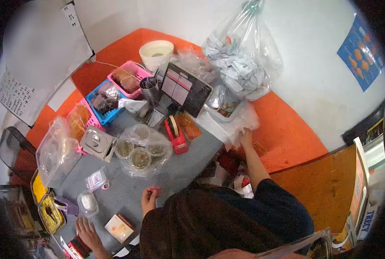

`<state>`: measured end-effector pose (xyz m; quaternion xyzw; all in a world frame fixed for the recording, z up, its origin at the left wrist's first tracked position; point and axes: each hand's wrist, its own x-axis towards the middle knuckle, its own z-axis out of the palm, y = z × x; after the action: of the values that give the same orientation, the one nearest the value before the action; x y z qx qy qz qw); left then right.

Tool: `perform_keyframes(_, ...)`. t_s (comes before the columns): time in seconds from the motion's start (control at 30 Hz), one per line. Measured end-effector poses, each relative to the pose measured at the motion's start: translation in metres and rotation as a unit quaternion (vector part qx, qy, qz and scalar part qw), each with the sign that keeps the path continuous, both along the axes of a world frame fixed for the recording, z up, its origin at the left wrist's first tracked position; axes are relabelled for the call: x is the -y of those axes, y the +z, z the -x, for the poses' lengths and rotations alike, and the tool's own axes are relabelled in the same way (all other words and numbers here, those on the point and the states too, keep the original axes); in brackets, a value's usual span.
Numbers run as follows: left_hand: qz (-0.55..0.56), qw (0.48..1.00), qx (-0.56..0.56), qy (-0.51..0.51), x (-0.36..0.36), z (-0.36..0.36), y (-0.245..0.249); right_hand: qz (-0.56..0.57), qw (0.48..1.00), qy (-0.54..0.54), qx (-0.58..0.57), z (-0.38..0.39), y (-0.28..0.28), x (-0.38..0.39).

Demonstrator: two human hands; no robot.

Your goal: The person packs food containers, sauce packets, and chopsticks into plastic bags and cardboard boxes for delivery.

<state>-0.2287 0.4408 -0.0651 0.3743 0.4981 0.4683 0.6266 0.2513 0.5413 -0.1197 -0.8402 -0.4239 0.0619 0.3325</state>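
At table point(179, 172) right edge, plastic bag point(238, 123) gripped by right hand point(246, 138). Left hand point(150, 199) curled at near edge, hold not discernible. Tape dispenser point(177, 137), bagged bowls point(143, 152) crowded between. Other person's hand point(88, 233) spread beside box point(120, 228).

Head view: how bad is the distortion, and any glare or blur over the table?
Head view: heavy fisheye, the table edges bow and the corners are vignetted black. Head view: light even, shadows soft, small highlights on the clear bag and metal lid. Head view: middle sharp, rim smeared; right hand slightly soft.
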Motion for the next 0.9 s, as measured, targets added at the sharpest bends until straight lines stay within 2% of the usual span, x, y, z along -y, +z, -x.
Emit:
perform_keyframes(0.03,0.007,1.0,-0.002,0.01,0.001,0.001,0.0,-0.032,0.992,-0.013,0.119,-0.003,-0.003,-0.003)
perform_keyframes(0.07,0.009,1.0,-0.001,0.018,0.004,0.003,-0.001,-0.032,0.992,-0.011,0.119,-0.01,-0.004,-0.003)
perform_keyframes(0.13,-0.001,1.0,-0.003,0.01,0.004,0.006,-0.005,0.122,0.988,0.005,0.091,-0.015,0.017,-0.009)
perform_keyframes(0.2,-0.014,1.0,-0.01,0.011,0.006,0.012,-0.003,0.268,0.961,0.032,0.063,-0.019,0.033,-0.02)
perform_keyframes(0.23,-0.003,1.0,-0.022,0.005,0.007,0.012,0.001,0.315,0.915,0.113,0.226,-0.044,-0.006,-0.034)
perform_keyframes(0.27,0.01,0.999,-0.035,0.003,0.008,0.012,0.005,0.345,0.835,0.192,0.384,-0.064,-0.043,-0.049)
perform_keyframes(0.3,0.008,0.999,-0.041,0.027,0.01,0.012,0.008,0.263,0.962,0.019,0.065,-0.064,-0.027,-0.049)
perform_keyframes(0.33,0.006,1.0,-0.026,0.013,0.01,0.011,0.01,0.264,0.903,0.004,0.338,-0.132,-0.143,-0.128)
perform_keyframes(0.4,0.003,0.999,-0.034,0.004,0.012,0.014,0.009,0.214,0.916,0.076,0.33,-0.037,-0.12,-0.19)
perform_keyframes(0.43,0.006,0.998,-0.054,0.007,0.013,0.016,0.007,0.179,0.923,0.121,0.318,-0.058,-0.144,-0.133)
perform_keyframes(0.53,-0.024,0.996,-0.066,0.047,0.025,0.019,-0.003,0.082,0.92,0.27,0.272,-0.1,-0.136,-0.175)
perform_keyframes(0.57,-0.032,0.996,-0.071,0.047,0.029,0.024,-0.009,0.055,0.912,0.319,0.251,-0.134,-0.176,-0.11)
perform_keyframes(0.6,-0.027,0.992,-0.076,0.094,0.033,0.025,-0.007,0.031,0.902,0.366,0.229,-0.161,-0.188,-0.098)
perform_keyframes(0.67,0.01,0.988,-0.131,0.085,0.039,0.027,-0.005,-0.011,0.875,0.448,0.185,-0.103,-0.16,-0.15)
perform_keyframes(0.7,0.02,0.984,-0.127,0.12,0.043,0.027,-0.002,-0.023,0.86,0.483,0.163,-0.071,-0.142,-0.154)
perform_keyframes(0.73,-0.01,0.991,-0.076,0.109,0.048,0.027,-0.004,-0.036,0.846,0.513,0.14,-0.035,-0.124,-0.142)
perform_keyframes(0.77,-0.043,0.994,-0.027,0.092,0.05,0.029,-0.005,-0.046,0.835,0.536,0.116,0.014,-0.09,-0.113)
perform_keyframes(0.8,-0.04,0.993,-0.028,0.111,0.051,0.029,0.011,-0.056,0.826,0.554,0.091,0.061,-0.052,-0.074)
perform_keyframes(0.9,-0.099,0.992,-0.044,0.062,0.049,0.024,0.069,-0.074,0.812,0.578,0.014,0.153,0.062,0.024)
